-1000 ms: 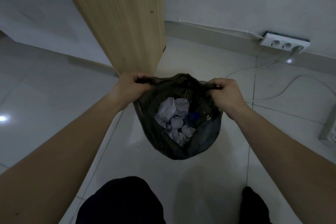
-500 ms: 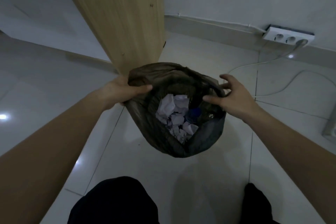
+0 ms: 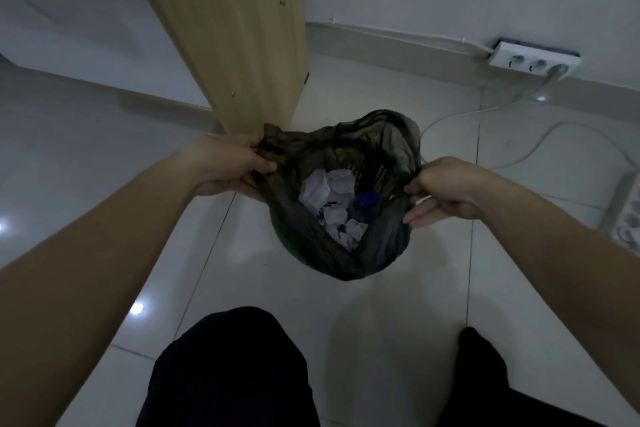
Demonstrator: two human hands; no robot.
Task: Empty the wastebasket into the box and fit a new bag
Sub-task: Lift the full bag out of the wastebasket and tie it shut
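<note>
The bag [image 3: 311, 239], full of paper [image 3: 329, 198], is gripped at its rim by the left hand [image 3: 228, 166] and right hand [image 3: 443, 191] over the floor [image 3: 104, 184]. Nothing is emptied yet; no box is seen.

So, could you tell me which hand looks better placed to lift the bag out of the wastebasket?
Probably the left hand: it has the dark bag's rim bunched firmly in its fist. The right hand only pinches the opposite edge with its fingertips.
</note>
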